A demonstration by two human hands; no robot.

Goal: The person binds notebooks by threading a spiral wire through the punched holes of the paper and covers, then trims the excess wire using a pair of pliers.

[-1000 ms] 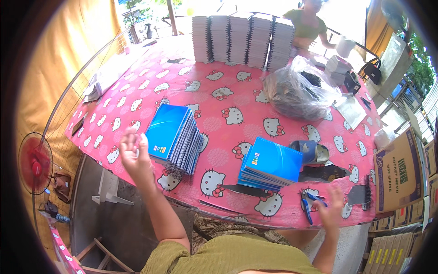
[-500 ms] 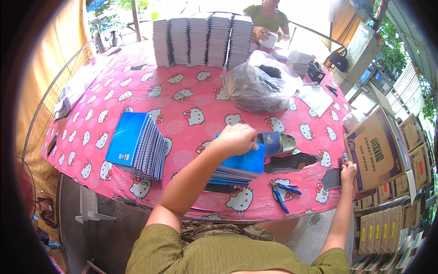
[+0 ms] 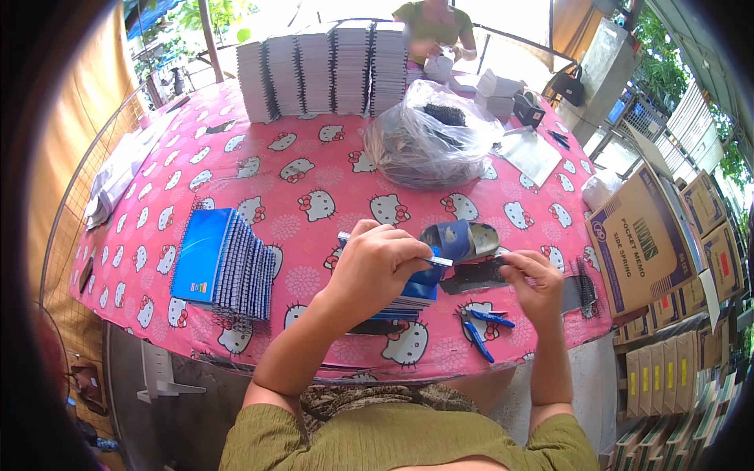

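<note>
My left hand (image 3: 373, 263) is closed around a blue-covered notebook (image 3: 441, 261), held up on edge so that its narrow white-and-blue side shows. Beneath it lies a stack of blue notebooks (image 3: 416, 301), partly hidden by my wrist. Thumb and fingers of my right hand (image 3: 536, 284) are pinched together, with a small dark piece (image 3: 499, 253) at the tips, too small to make out well. Black binding coils (image 3: 584, 289) lie at the table's right edge. Two blue-handled pliers or cutters (image 3: 481, 334) rest near the front edge. On the left stands a pile of spiral-bound blue notebooks (image 3: 224, 263).
Tall stacks of bound pages (image 3: 322, 74) stand at the back. A clear plastic bag (image 3: 428, 141) holds black coils. A blue slipper (image 3: 459, 238) lies beyond the notebook stack. Cardboard boxes (image 3: 640, 235) are at right. Another person (image 3: 436, 35) works across the pink table (image 3: 314, 212).
My right hand has come from the coils at the table's right edge in toward the notebooks. My left hand has raised a notebook on edge above the stack.
</note>
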